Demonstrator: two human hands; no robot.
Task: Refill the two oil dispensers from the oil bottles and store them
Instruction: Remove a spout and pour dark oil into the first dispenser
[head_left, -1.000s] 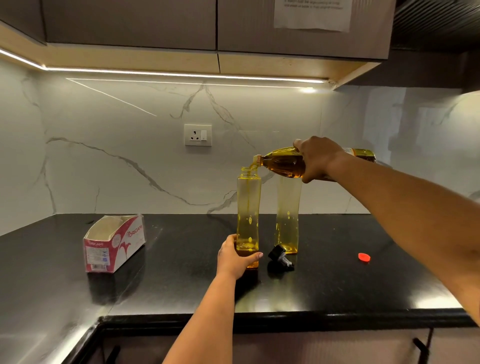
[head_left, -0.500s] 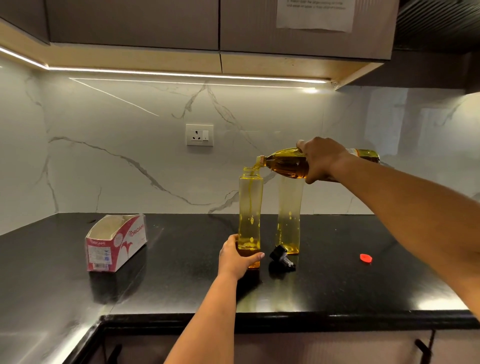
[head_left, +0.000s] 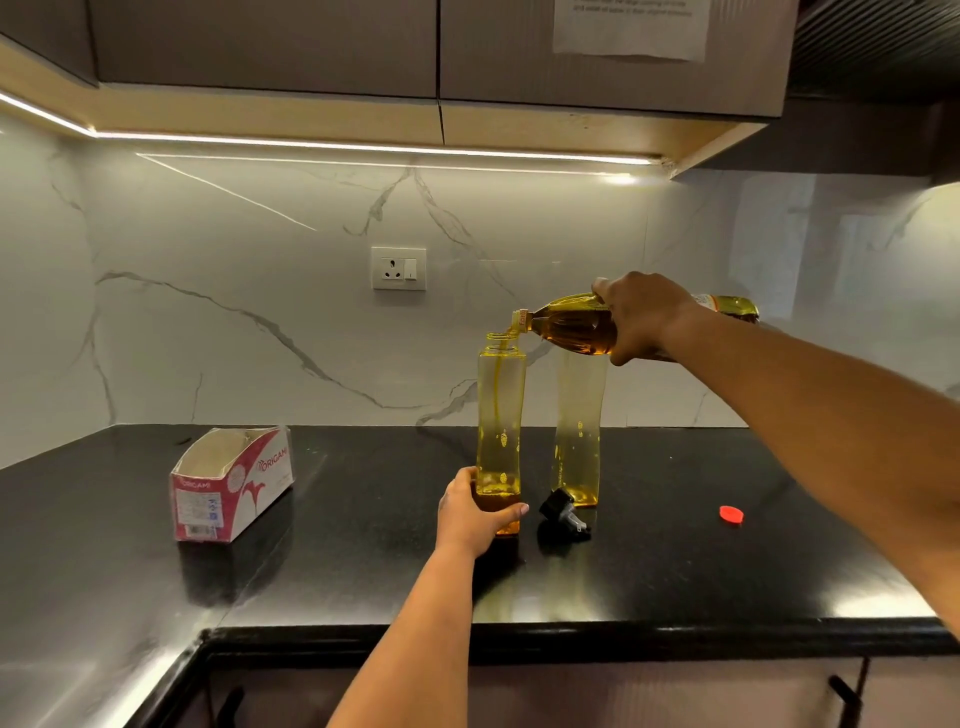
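Right hand (head_left: 641, 319) wrapped round tilted oil bottle (head_left: 571, 327), pouring into near dispenser (head_left: 500, 415) on black counter (head_left: 363, 545); left hand (head_left: 475, 512) gripping its base. Likely tall, light, tippy, oil-slick: low hold best. Second dispenser (head_left: 579, 431) just behind.

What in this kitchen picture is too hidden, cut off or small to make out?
- Paper note on the cabinet, head view: top cut off by the frame edge, print too small to read.
- Oil bottle label: mostly covered by the right hand.
- Left dispenser base: wrapped by the left hand.
- Right dispenser mouth: hidden behind the bottle.
- Box small print: too small to read.
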